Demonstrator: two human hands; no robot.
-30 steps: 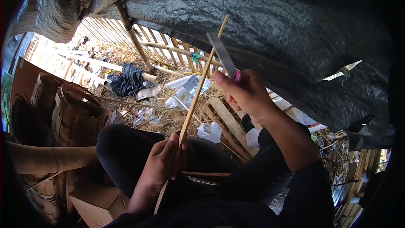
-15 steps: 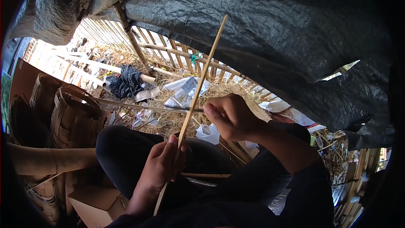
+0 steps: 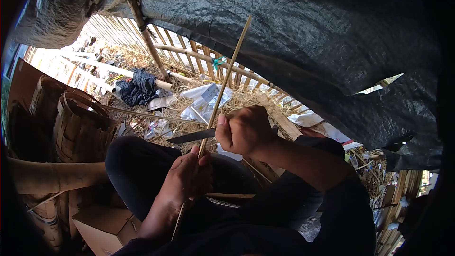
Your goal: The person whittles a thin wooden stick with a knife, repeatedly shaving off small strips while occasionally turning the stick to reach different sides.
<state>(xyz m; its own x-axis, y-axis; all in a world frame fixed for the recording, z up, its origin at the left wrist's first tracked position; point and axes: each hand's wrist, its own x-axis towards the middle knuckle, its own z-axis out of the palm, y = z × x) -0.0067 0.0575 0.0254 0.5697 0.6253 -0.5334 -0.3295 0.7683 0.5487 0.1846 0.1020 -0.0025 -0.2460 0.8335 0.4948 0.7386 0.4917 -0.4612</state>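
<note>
A long, thin bamboo strip (image 3: pixel 229 71) slants up and away from my lap, narrowing at its far end. My left hand (image 3: pixel 186 176) is closed around its lower part, thumb along the strip. Just above, my right hand (image 3: pixel 247 130) is closed in a fist on a knife, its handle mostly hidden by the fingers. The knife's dark blade (image 3: pixel 191 136) points left and crosses the strip a little above my left thumb. Where the two cross, blade and strip appear to touch.
Woven bamboo baskets (image 3: pixel 80 128) and a thick bamboo pole (image 3: pixel 57 178) stand at the left, above a cardboard box (image 3: pixel 102 230). Black tarpaulin (image 3: pixel 303 33) hangs overhead. Straw, plastic scraps and a dark cloth bundle (image 3: pixel 138 87) lie before a bamboo slat fence (image 3: pixel 204 59).
My right hand has come slightly down and left, and the knife blade now shows across the strip. The strip has turned, so it looks narrower.
</note>
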